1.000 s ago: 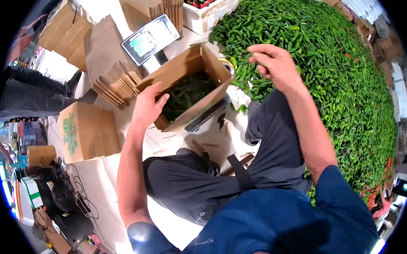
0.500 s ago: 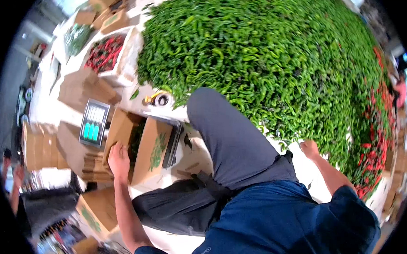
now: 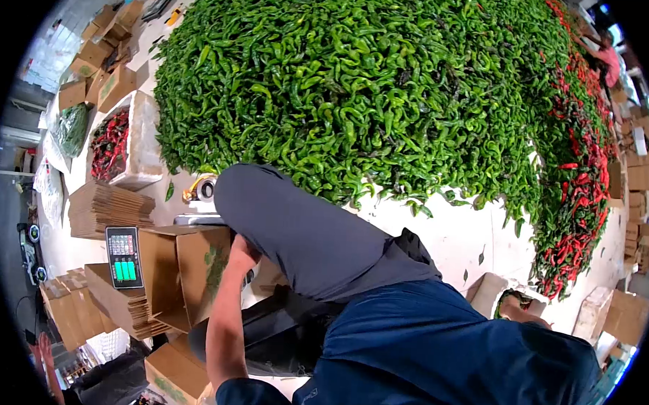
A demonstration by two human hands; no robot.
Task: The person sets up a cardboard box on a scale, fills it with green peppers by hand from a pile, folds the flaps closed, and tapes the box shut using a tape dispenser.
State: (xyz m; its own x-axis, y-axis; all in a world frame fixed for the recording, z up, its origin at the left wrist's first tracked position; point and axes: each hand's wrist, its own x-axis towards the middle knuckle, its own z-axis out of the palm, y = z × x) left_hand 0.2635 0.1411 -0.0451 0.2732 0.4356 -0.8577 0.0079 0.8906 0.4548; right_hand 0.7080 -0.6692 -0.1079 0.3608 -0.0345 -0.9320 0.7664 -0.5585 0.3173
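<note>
An open cardboard box (image 3: 204, 270) with a green print stands in front of my bent knee, beside a scale's display panel (image 3: 124, 257). My left hand (image 3: 244, 252) is between this box and the knee; its fingers are mostly hidden. My right hand (image 3: 512, 309) reaches into a white foam box (image 3: 488, 294) at my right side, where some green peppers show. The fingers of that hand are out of sight inside it. A huge heap of green peppers (image 3: 358, 95) spreads ahead of me, with red peppers (image 3: 582, 192) along its right edge.
A foam box (image 3: 145, 140) of red peppers stands at the left, near flattened cardboard stacks (image 3: 110, 209). A tape roll (image 3: 205, 190) lies by the knee. More cartons (image 3: 176, 370) are at lower left. Another person (image 3: 607, 59) reaches toward the heap at far right.
My left hand has left the box's near edge and moved to its right side, by the knee. My right hand went from the heap's edge into the foam box. The view has shifted.
</note>
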